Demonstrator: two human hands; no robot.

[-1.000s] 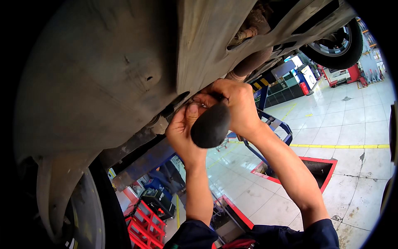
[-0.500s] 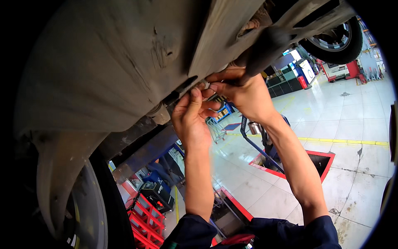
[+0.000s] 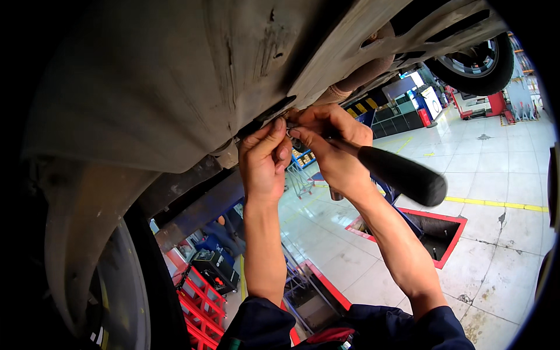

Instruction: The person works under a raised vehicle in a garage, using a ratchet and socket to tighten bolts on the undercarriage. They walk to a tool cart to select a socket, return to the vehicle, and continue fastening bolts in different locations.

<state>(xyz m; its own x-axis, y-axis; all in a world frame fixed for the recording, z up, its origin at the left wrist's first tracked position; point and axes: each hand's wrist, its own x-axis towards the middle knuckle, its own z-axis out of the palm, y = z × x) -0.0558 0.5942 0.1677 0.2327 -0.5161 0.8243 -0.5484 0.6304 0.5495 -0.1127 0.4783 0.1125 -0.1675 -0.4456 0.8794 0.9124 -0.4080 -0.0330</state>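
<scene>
Both hands are raised to the edge of a grey underbody panel (image 3: 175, 87) on a lifted car. My left hand (image 3: 262, 163) is closed, thumb and fingers pinched at a dark slot by the panel edge. What it grips is too small to make out. My right hand (image 3: 338, 149) meets it there, thumb and forefinger at a small metallic piece between the fingertips. Held across the right hand is a socket wrench (image 3: 402, 175); its thick black handle points right and down, and a chrome socket-like end shows below the palm.
A car wheel (image 3: 475, 64) hangs at the upper right, and a wheel arch (image 3: 87, 233) is close on the left. Below are a red-edged floor pit (image 3: 449, 233), red metal frames (image 3: 201, 309) and a black case (image 3: 216, 271). Cabinets stand farther back.
The black handle has swung from pointing up beside the underbody to pointing right and down. Both hands have shifted slightly left in view, and my left fingers have curled in more.
</scene>
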